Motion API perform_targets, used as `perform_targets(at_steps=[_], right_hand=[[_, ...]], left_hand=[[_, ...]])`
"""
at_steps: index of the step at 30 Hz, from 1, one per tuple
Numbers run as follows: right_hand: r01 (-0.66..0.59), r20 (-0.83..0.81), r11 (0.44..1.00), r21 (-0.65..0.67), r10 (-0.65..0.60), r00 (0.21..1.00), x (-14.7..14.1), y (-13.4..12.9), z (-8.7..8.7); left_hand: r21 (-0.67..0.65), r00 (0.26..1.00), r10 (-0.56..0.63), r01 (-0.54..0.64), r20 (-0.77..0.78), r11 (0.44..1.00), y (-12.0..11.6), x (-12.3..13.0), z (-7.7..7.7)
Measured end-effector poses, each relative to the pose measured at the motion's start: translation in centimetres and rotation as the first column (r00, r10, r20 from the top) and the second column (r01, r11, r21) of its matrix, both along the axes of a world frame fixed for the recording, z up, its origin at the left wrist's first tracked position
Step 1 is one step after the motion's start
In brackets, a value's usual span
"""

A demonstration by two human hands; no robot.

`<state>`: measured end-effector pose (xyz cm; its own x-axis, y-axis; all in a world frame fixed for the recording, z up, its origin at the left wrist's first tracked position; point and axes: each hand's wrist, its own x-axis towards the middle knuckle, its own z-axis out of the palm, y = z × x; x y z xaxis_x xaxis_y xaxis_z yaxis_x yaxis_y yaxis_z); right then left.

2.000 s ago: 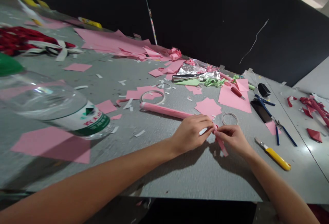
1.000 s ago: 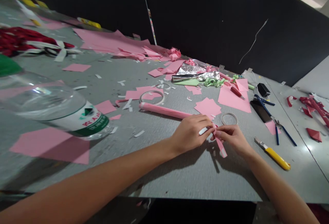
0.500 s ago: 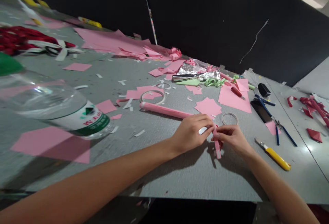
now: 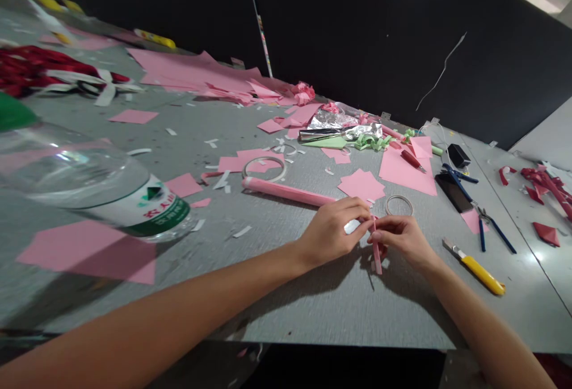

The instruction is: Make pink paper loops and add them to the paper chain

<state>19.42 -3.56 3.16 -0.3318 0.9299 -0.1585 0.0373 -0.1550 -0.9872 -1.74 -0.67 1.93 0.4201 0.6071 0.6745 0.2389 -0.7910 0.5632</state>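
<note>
Between my two hands is a narrow pink paper strip (image 4: pixel 378 259), its lower end hanging down over the table. My left hand (image 4: pixel 335 227) pinches it near the top, the thumb and fingertips meeting there. From the other side my right hand (image 4: pixel 402 239) grips the same strip between thumb and forefinger. A small dark red piece shows by the right fingers, partly hidden. A long pink paper roll (image 4: pixel 288 192) lies just beyond my left hand. Behind my right hand rests a thin tape roll (image 4: pixel 399 204), beside a stack of pink paper squares (image 4: pixel 361 185).
On the right lie a yellow utility knife (image 4: pixel 482 274), blue-handled pliers (image 4: pixel 494 231) and a phone (image 4: pixel 453 192). A large water bottle (image 4: pixel 111 183) lies on the left. Another tape roll (image 4: pixel 284 170) and paper scraps are scattered about. A black wall (image 4: pixel 357 25) borders the back.
The pink strip has turned slightly in my fingers, so its lower end looks narrower. Both hands keep nearly the same place.
</note>
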Motion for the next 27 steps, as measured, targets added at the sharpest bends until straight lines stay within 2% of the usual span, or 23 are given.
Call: perform_targets(at_steps=[15, 23, 27], right_hand=[[-0.009, -0.01, 1.0, 0.001, 0.009, 1.0, 0.27, 0.03, 0.16], [0.017, -0.009, 1.0, 0.015, -0.017, 1.0, 0.19, -0.01, 0.39], [0.054, -0.026, 0.998, 0.016, -0.053, 0.998, 0.07, 0.07, 0.26]], left_hand=[[-0.123, 0.996, -0.053, 0.061, 0.067, 0.991, -0.03, 0.07, -0.04], [-0.109, 0.999, -0.018, 0.023, 0.043, 0.994, -0.15, 0.05, 0.19], [-0.06, 0.999, -0.013, 0.015, 0.029, 0.998, -0.39, 0.11, 0.21]])
